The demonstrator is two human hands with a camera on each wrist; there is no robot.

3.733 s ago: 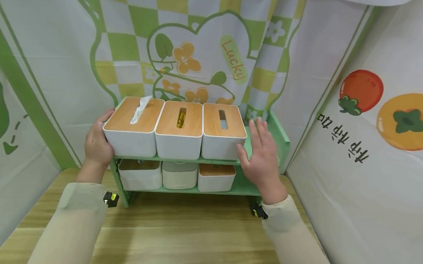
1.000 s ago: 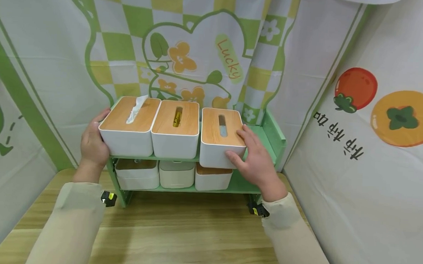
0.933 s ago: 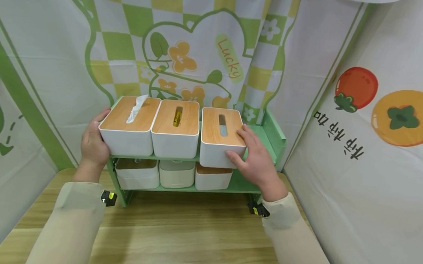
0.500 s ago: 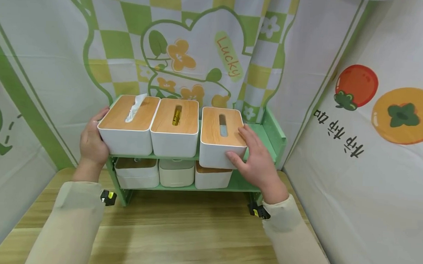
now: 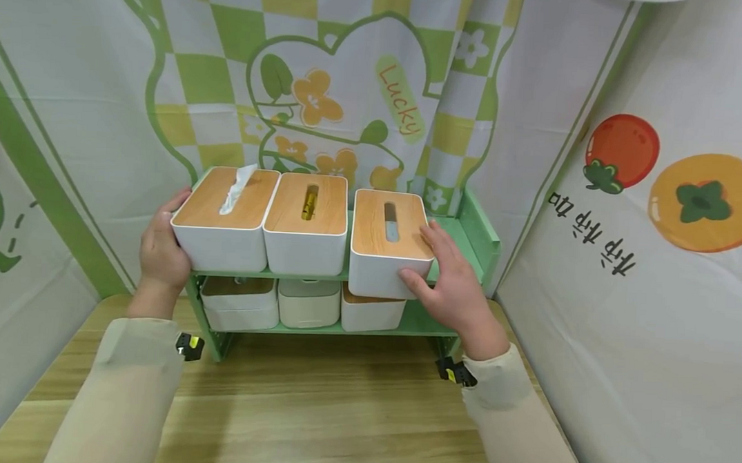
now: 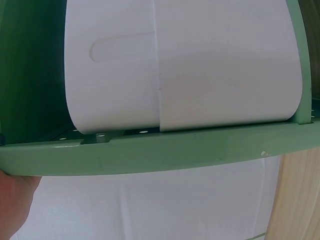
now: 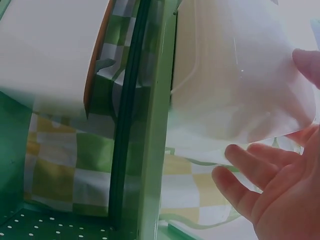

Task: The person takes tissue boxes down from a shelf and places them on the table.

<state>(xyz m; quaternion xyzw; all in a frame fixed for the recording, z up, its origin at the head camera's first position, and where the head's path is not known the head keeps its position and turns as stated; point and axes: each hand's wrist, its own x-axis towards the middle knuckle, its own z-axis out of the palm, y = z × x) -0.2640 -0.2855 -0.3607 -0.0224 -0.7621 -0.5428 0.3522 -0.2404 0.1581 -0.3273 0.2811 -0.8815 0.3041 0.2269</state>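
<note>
A green two-tier shelf (image 5: 418,320) carries three white tissue boxes with wood-look lids on its upper tier. My left hand (image 5: 165,250) holds the shelf's left end, beside the left tissue box (image 5: 221,249), which has a tissue sticking out; its fingertips are partly hidden. The middle tissue box (image 5: 304,253) shows something yellow in its slot. My right hand (image 5: 458,290) grips the right tissue box (image 5: 381,273), thumb at the front corner and fingers along the right side. That box juts past the shelf's front edge. The right wrist view shows these fingers (image 7: 232,187) by its white wall.
On the lower tier stand a white box with a wood-look lid (image 5: 239,312), a cream box with a grey-green lid (image 5: 308,311) and another white box (image 5: 373,316). The shelf stands on a wood-grain table (image 5: 313,408). Printed cloth (image 5: 346,85) hangs behind.
My right hand came from beside the right tissue box to take hold of it. That box has come forward out of line with the others. My left hand keeps its place.
</note>
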